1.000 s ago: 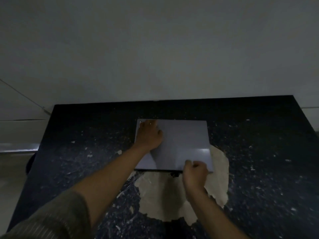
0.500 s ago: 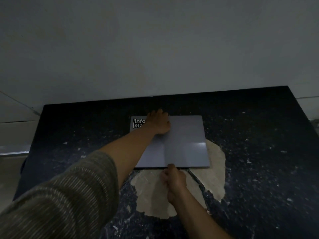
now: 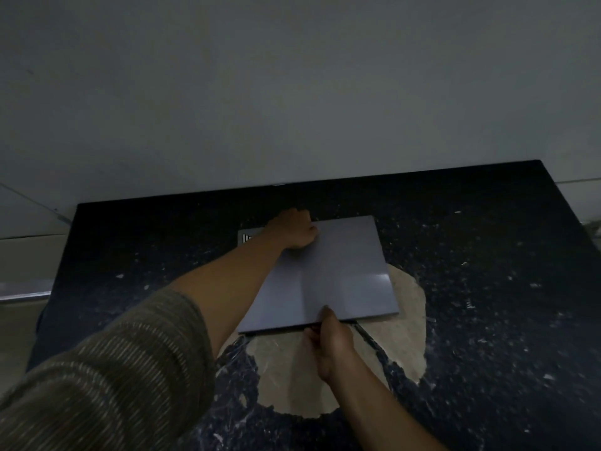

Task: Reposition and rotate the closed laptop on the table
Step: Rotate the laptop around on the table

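A closed grey laptop [image 3: 348,271] lies flat on the dark speckled table [image 3: 487,288], slightly turned so its right side sits further back. A white label shows at its far left corner. My left hand [image 3: 292,227] reaches across the lid and grips the far edge, fingers curled over it. My right hand [image 3: 328,340] pinches the middle of the near edge, thumb on top of the lid. My left forearm hides part of the lid's left side.
A pale worn patch [image 3: 325,379] in the table surface lies under and in front of the laptop. A plain grey wall [image 3: 292,92] rises directly behind the table's far edge. Floor shows past the left edge.
My left hand slid from the lid's left area to the far edge. My right hand moved left along the near edge from the right corner. The laptop has turned slightly.
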